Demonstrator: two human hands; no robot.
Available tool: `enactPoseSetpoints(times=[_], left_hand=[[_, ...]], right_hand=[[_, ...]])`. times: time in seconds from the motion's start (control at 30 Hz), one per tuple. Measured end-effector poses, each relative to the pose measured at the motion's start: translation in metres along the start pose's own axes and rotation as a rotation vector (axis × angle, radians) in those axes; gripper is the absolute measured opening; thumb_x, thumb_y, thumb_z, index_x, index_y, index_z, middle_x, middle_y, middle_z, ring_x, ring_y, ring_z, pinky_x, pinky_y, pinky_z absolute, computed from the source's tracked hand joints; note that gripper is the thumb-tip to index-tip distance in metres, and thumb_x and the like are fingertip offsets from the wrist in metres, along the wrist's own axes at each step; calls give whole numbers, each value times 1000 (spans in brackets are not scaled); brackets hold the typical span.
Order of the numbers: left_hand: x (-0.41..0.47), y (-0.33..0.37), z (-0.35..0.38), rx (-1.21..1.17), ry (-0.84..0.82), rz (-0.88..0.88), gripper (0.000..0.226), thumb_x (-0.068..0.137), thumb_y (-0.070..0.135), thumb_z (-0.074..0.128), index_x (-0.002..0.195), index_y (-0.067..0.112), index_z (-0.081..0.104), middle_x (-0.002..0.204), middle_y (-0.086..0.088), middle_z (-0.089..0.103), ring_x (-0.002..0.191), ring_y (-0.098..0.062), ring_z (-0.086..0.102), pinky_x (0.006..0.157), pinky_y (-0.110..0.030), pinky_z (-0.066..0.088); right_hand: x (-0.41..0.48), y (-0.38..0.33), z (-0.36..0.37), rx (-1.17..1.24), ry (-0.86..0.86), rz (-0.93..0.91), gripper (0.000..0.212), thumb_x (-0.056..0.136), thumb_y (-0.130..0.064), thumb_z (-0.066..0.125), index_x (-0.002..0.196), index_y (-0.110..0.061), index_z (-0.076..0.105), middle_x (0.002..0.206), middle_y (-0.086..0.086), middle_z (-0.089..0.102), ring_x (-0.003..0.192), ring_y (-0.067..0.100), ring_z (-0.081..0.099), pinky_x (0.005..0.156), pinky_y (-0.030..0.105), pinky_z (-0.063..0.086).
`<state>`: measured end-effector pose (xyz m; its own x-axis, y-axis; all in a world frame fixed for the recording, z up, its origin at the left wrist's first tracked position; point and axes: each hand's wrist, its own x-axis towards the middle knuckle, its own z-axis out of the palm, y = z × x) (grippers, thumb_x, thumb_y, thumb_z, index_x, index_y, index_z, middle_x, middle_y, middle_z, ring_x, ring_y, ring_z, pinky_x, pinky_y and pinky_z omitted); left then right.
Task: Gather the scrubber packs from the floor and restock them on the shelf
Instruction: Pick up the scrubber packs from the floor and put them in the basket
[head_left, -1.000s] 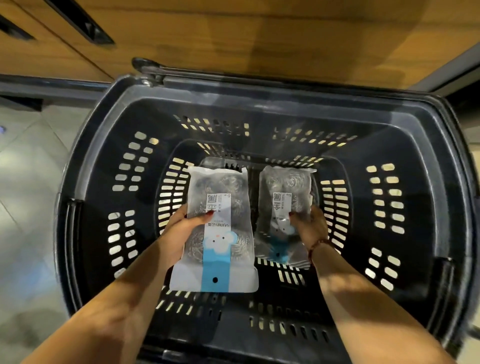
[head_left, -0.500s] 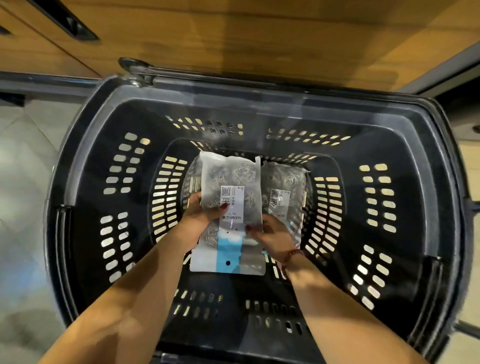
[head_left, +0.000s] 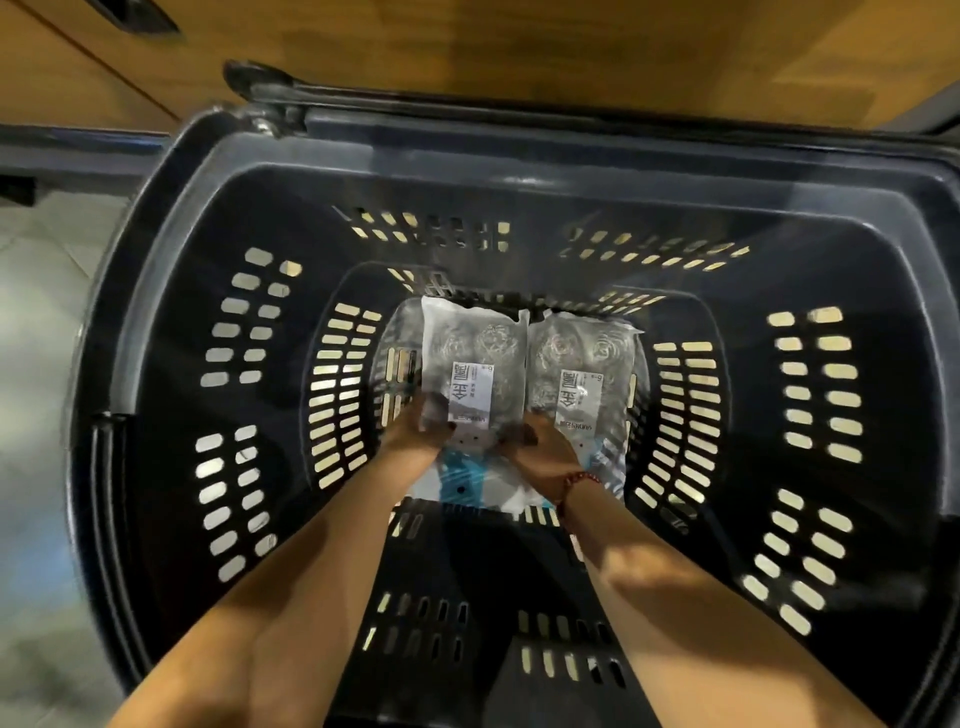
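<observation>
Two clear scrubber packs with steel coils and a blue-and-white label end sit side by side at the bottom of a black perforated basket (head_left: 156, 332). My left hand (head_left: 415, 434) grips the left edge of the left scrubber pack (head_left: 470, 358), thumb on top. My right hand (head_left: 537, 452), with a red bead bracelet at the wrist, holds that pack's right edge and covers the near-left part of the right scrubber pack (head_left: 584, 374). The right pack lies flat on the basket floor. A further translucent edge shows under the left pack.
The basket's tall slotted walls surround both arms. Its folded handle (head_left: 270, 83) lies along the far rim. Beyond it stands a wooden panel (head_left: 467, 47). Pale floor tiles (head_left: 36, 364) show at the left.
My right hand left the right pack and joined my left hand on the left pack. That pack has gone lower and farther into the basket, beside the right one.
</observation>
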<state>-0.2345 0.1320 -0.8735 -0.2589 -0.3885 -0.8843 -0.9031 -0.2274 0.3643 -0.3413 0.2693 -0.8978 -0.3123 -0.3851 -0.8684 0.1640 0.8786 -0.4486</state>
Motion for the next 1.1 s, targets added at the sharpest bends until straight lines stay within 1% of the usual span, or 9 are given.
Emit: enactPoseSetpoints(times=[0.07, 0.13, 0.2, 0.27, 0.33, 0.43, 0.57, 0.83, 1.1], left_hand=[[-9, -1, -5, 40, 28, 21, 56, 88, 11, 67, 139, 16, 45, 125, -2, 58, 105, -20, 62, 73, -13, 53], [-31, 9, -11, 87, 60, 36, 54, 87, 18, 70, 136, 23, 49, 123, -1, 62, 92, -15, 66, 64, -18, 53], [-69, 32, -18, 264, 87, 95, 46, 91, 21, 65, 135, 24, 49, 115, 0, 61, 79, -11, 62, 55, -17, 48], [-110, 56, -25, 465, 117, 218, 47, 94, 22, 59, 139, 22, 45, 123, -6, 57, 97, -23, 62, 75, -33, 56], [-157, 84, -32, 671, 155, 357, 50, 94, 24, 57, 141, 18, 44, 134, -10, 51, 120, -29, 51, 100, -40, 45], [-224, 129, -40, 878, 182, 490, 52, 95, 33, 54, 144, 19, 41, 143, -7, 46, 132, -26, 41, 109, -37, 33], [-315, 178, -50, 1036, 223, 665, 52, 93, 40, 52, 141, 23, 41, 142, -3, 45, 132, -26, 39, 109, -41, 31], [-450, 247, -42, 1058, 255, 1023, 50, 93, 38, 55, 138, 18, 47, 137, -3, 50, 130, -27, 41, 105, -41, 34], [-546, 325, 60, 1178, 228, 1406, 48, 86, 36, 65, 127, 14, 58, 125, -8, 60, 118, -32, 52, 92, -43, 44]], right_hand=[[-16, -6, -7, -56, 39, -11, 20, 85, -33, 64, 98, -19, 66, 94, 2, 70, 87, 22, 64, 79, 33, 53], [-42, -17, -21, -87, 117, -45, 16, 87, -27, 62, 96, -15, 63, 95, 5, 66, 92, 24, 62, 81, 34, 51], [-79, -30, -43, -143, 164, -61, 31, 88, -21, 62, 117, -13, 57, 106, 6, 62, 100, 22, 59, 84, 27, 47], [-120, -48, -70, -341, 164, -92, 45, 91, -23, 60, 132, -11, 47, 119, 11, 61, 109, 27, 59, 88, 28, 48], [-163, -64, -96, -473, 208, -138, 53, 90, -30, 60, 139, -14, 43, 134, 13, 53, 122, 31, 51, 101, 34, 44], [-230, -92, -131, -628, 317, -209, 57, 89, -35, 58, 142, -20, 41, 141, 7, 47, 130, 28, 41, 109, 36, 34], [-327, -121, -166, -729, 461, -272, 51, 88, -39, 56, 133, -18, 47, 133, 7, 49, 125, 30, 42, 102, 39, 34], [-500, -115, -217, -580, 764, -254, 52, 88, -42, 56, 134, -18, 48, 135, 4, 51, 125, 26, 43, 102, 38, 32], [-618, -30, -296, -393, 1028, -79, 58, 91, -48, 52, 140, -21, 41, 142, 1, 45, 131, 23, 37, 108, 36, 29]])
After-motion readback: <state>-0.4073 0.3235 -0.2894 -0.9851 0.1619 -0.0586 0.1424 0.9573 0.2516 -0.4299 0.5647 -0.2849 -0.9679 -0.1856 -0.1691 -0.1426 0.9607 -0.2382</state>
